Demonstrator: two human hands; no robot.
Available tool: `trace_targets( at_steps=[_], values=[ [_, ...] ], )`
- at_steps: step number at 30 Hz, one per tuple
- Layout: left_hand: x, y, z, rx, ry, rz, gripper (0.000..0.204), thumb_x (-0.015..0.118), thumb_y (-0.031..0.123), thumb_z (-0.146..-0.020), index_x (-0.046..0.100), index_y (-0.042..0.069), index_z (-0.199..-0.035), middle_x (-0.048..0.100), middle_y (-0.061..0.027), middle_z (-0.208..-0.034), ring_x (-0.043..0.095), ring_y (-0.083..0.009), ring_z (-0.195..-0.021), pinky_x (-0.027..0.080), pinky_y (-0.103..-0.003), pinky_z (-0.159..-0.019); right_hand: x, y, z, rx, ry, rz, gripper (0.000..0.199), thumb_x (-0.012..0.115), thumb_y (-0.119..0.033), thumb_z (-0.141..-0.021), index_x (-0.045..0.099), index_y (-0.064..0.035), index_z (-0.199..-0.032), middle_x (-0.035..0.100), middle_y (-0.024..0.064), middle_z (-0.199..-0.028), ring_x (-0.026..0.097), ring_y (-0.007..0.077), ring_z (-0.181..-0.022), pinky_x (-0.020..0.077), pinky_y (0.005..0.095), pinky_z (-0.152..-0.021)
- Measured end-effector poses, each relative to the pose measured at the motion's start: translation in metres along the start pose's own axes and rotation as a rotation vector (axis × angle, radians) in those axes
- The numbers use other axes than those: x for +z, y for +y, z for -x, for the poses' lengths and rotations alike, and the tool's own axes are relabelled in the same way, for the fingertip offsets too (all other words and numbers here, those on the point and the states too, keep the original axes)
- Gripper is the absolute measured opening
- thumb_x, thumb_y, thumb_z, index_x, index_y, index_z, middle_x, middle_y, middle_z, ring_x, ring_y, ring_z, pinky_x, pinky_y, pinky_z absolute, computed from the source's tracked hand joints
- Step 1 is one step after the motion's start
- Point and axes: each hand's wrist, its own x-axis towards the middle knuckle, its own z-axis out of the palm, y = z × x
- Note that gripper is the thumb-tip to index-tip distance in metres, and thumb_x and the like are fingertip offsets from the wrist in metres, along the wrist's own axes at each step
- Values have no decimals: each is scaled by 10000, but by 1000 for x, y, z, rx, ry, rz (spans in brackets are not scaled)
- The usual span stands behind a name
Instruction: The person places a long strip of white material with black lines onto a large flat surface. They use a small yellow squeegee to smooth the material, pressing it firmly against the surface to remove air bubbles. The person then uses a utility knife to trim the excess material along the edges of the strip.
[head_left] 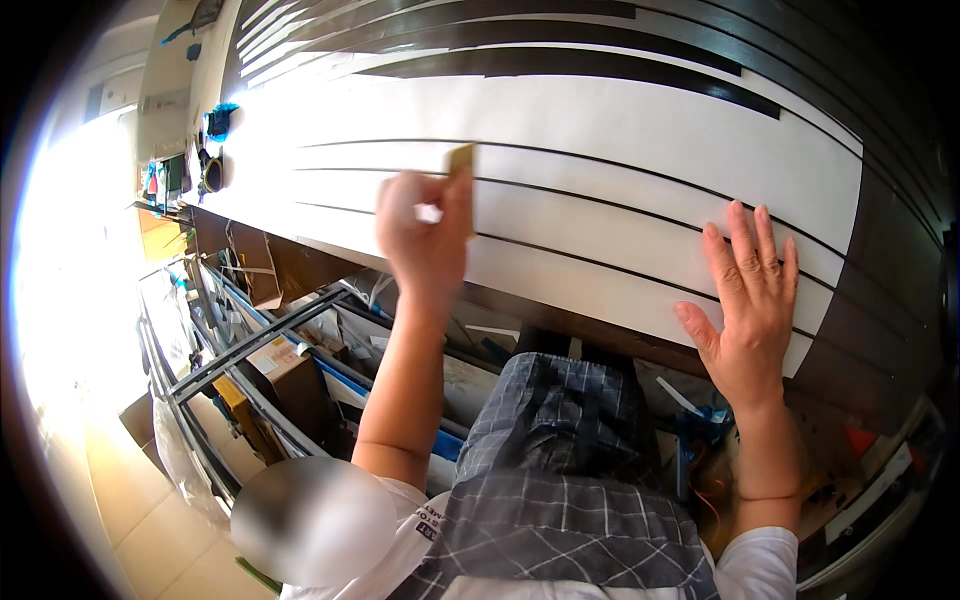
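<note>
Left hand (420,245) holds a yellowish piece (461,163) over a black-lined white sheet (610,130) where the right hand (748,295) rests

Two hands (425,245) (752,312), one yellowish card (461,160), three thin dark lines (600,203).

Left hand (425,245) blurred, yellow piece (462,162) part-hidden

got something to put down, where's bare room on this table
Free: the lined white sheet between left hand and right hand, and its broad band nearside of the black strips. Crowded: left under the table, boxes and a dark frame.
</note>
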Motion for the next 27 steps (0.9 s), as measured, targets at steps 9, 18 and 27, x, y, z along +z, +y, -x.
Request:
trace_targets(
  at_steps=[9, 18, 27],
  values=[
    [-8, -33, -19, -46, 10, -373, 298, 731, 183, -850, 509, 73, -685, 539, -66, -657, 509, -263, -693, 417, -403, -692, 0, 2, 0, 14, 26, -1, 603, 560, -523, -924, 571, -111, -1364, 434, 134, -1511, 366, 361, -1413, 268, 578, -1118],
    [1, -23, -13, 41, -71, -311, 324, 732, 249, -841, 504, 85, -680, 546, -77, -658, 538, -298, -737, 424, -416, -737, 1, 3, 1, 20, 43, -5, 585, 590, -503, -910, 588, -112, -1346, 435, 158, -1503, 369, 367, -1411, 270, 574, -1120],
    [9, -2, -10, 53, -193, -121, 329, 744, 208, -828, 485, 80, -672, 531, -67, -650, 513, -283, -701, 413, -410, -702, 3, 3, 2, 12, 57, -9, 571, 616, -460, -904, 582, -106, -1351, 410, 171, -1517, 358, 370, -1416, 275, 566, -1118]
  ],
)
